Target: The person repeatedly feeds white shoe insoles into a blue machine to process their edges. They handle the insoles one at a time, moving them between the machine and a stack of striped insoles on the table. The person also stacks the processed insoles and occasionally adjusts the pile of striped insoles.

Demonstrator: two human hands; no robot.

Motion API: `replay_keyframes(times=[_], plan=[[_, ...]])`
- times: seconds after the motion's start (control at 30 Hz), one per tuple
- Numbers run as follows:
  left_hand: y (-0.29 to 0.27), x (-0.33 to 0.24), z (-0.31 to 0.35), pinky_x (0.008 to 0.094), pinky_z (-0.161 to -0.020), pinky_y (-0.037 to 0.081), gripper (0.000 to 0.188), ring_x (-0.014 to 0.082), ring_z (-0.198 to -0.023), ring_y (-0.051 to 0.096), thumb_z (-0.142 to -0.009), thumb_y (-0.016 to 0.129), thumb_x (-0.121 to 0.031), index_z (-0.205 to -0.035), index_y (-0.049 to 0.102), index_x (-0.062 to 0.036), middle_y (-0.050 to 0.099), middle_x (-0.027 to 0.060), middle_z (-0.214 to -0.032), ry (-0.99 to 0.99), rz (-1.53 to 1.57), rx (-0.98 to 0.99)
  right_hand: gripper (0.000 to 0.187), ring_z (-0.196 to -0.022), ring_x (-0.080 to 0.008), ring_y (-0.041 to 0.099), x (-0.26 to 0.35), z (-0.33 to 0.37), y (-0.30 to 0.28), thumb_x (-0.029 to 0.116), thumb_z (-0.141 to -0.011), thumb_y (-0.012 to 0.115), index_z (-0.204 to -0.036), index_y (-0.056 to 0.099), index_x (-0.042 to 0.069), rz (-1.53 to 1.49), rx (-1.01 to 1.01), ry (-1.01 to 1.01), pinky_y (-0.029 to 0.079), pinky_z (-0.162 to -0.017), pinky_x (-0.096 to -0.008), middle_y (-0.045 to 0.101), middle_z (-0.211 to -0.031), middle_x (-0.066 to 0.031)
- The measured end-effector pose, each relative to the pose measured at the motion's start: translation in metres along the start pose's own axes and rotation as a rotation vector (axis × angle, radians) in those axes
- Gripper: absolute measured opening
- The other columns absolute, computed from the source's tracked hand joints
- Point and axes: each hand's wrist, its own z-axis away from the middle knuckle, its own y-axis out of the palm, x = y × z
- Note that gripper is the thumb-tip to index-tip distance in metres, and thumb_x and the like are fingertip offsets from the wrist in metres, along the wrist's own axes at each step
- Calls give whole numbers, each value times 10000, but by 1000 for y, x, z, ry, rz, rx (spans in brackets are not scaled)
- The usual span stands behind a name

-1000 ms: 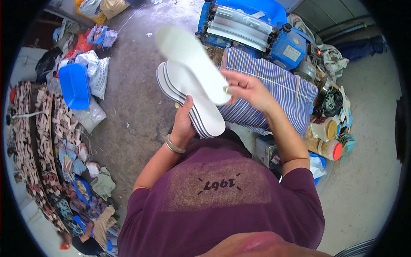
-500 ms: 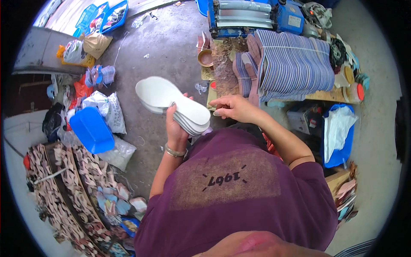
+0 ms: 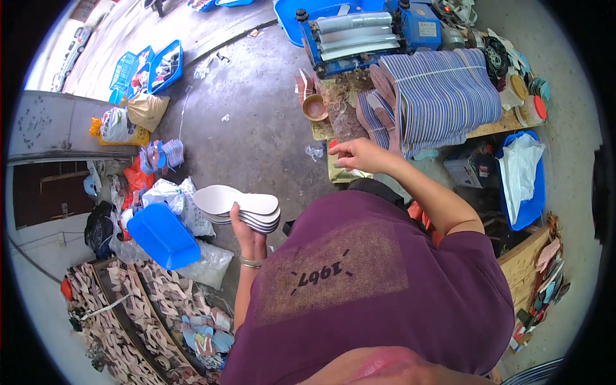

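A small stack of white-topped shoe insoles (image 3: 234,200) lies in my left hand (image 3: 248,239), thumb on top and the other fingers underneath. The stack is held out to the left of my body, above the floor. Over the near edge of the workbench hovers my right hand (image 3: 364,156), with loosely bent fingers apart and nothing visible in them. Close to its fingertips are a small red object (image 3: 332,145) and a pale yellow-green block or tin (image 3: 340,173). Just beyond that hand, a large tied bundle of blue-and-white striped insoles (image 3: 446,96) rests on the bench.
A blue roller machine (image 3: 356,38) stands behind the bundle. A brown bowl (image 3: 314,108) sits at the bench's left edge. To the left are a blue basin (image 3: 163,240), plastic bags, and heaps of pinkish scraps (image 3: 115,321). A blue crate (image 3: 531,208) is at the right.
My left hand has carried the insole stack left and down, away from the right hand. My right hand stays by the bench edge. The view has shifted and turned slightly.
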Motion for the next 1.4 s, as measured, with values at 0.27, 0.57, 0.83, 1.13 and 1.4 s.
replay_keyframes(times=[0.27, 0.57, 0.83, 1.13, 1.4], plan=[[104, 22, -52, 418, -947, 480, 495, 298, -1049, 601, -918, 445, -327, -1207, 482, 73, 605, 199, -1098, -94, -46, 125, 384, -800, -259, 657, -13, -33, -25, 227, -847, 644, -1162, 610, 11, 50, -118, -202, 499, -726, -357, 684, -903, -147], [221, 34, -144, 428, -984, 444, 525, 301, -1094, 573, -937, 397, -370, -1245, 455, 52, 567, 215, -1181, -536, -329, 361, 354, -692, -173, 625, -45, -47, -31, 180, -839, 646, -1147, 613, 9, -301, -515, 127, 488, -663, -311, 673, -832, -119], [245, -23, -306, 421, -913, 510, 373, 288, -1000, 633, -920, 510, -300, -1148, 506, -5, 626, 140, -1079, -782, -393, 403, 336, -694, -92, 593, -13, -142, 0, 126, -860, 626, -1168, 595, -5, -438, -833, 348, 480, -641, -247, 639, -808, -46], [249, -84, -346, 425, -929, 488, 430, 290, -1036, 608, -917, 482, -325, -1182, 507, 14, 614, 149, -1101, -766, -570, 437, 365, -786, -84, 584, 23, -197, -22, 145, -854, 651, -1190, 591, 18, -404, -1075, 300, 486, -728, -251, 630, -876, -31], [248, -118, -356, 422, -947, 472, 457, 285, -1045, 601, -930, 460, -343, -1208, 499, 17, 609, 149, -1117, -666, -405, 518, 535, -1003, -256, 576, 41, -310, -133, 261, -759, 731, -1193, 564, -4, 15, -1410, -145, 463, -873, -350, 585, -1078, -127]])
